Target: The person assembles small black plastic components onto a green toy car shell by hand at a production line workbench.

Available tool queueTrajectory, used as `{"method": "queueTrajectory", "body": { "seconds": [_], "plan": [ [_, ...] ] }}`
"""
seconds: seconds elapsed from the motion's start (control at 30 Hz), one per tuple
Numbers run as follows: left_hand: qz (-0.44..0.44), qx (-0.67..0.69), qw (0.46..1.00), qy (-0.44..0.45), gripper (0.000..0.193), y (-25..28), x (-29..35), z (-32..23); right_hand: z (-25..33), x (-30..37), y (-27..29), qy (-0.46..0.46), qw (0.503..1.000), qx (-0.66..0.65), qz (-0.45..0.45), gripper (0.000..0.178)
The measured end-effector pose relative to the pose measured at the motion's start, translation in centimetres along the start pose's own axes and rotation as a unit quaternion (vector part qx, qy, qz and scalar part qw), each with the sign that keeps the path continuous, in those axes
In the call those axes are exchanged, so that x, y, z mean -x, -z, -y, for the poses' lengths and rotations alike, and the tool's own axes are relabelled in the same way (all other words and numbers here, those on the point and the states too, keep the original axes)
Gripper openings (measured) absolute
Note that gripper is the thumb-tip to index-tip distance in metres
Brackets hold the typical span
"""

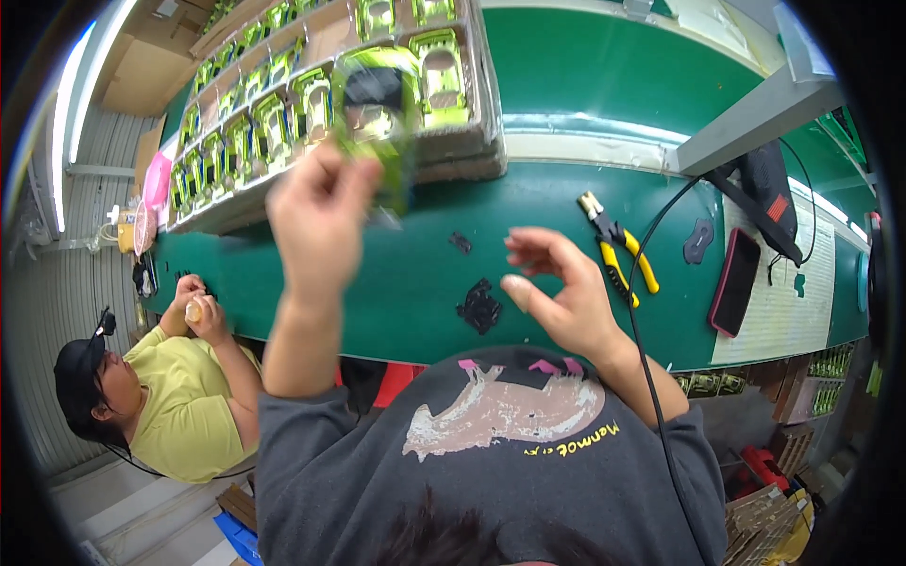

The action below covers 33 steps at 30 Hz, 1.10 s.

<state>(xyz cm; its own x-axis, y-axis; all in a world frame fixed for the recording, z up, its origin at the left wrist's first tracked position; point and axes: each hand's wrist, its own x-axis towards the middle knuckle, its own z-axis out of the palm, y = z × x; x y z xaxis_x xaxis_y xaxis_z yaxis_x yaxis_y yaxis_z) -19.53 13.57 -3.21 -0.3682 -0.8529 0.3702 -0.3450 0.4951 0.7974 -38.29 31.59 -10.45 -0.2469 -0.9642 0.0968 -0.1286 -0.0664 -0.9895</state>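
My left hand (pixel 321 212) is raised near the front edge of a cardboard tray (pixel 326 42). Its fingers are closed on a lime-green plastic part (pixel 382 146) with a dark area in its middle; motion blurs it, and the tray's contents show behind. My right hand (pixel 562 297) hovers over the green table (pixel 415 274), fingers apart and nothing in them. Close to its fingertips lie a small heap of black plastic pieces (pixel 479 307) and one loose black piece (pixel 460 242). Pliers with yellow and black handles (pixel 618 250) lie to its right.
Rows of similar lime-green parts (pixel 271 130) fill the tray. A phone (pixel 736 283) lies on paper sheets (pixel 783 325) at the right, beside a black bag (pixel 766 193). A black cable (pixel 645 358) crosses near my right forearm. Another person (pixel 179 401) works at the left.
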Motion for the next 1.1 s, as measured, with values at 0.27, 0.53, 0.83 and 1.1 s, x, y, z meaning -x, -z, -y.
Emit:
{"method": "queueTrajectory", "body": {
  "seconds": [0.27,0.53,0.83,1.1],
  "plan": [
    [0.025,0.337,0.922,0.188,0.016,-5.9,13.8,1.7,-0.5,-1.1,-2.5,-0.126,0.982,-0.134,0.048,0.043],
    [0.239,0.078,0.968,0.011,0.049,-1.6,14.5,1.7,-0.5,0.5,0.9,-0.159,0.976,-0.018,0.146,0.038],
    [0.398,-0.205,0.841,-0.303,0.074,-4.1,9.3,0.7,0.0,-0.7,0.9,-0.013,0.933,0.198,0.301,0.013],
    [0.442,-0.001,0.877,-0.191,0.084,-4.6,10.3,1.7,0.6,-0.9,1.4,0.137,0.866,0.345,0.335,0.012]
  ]
}}
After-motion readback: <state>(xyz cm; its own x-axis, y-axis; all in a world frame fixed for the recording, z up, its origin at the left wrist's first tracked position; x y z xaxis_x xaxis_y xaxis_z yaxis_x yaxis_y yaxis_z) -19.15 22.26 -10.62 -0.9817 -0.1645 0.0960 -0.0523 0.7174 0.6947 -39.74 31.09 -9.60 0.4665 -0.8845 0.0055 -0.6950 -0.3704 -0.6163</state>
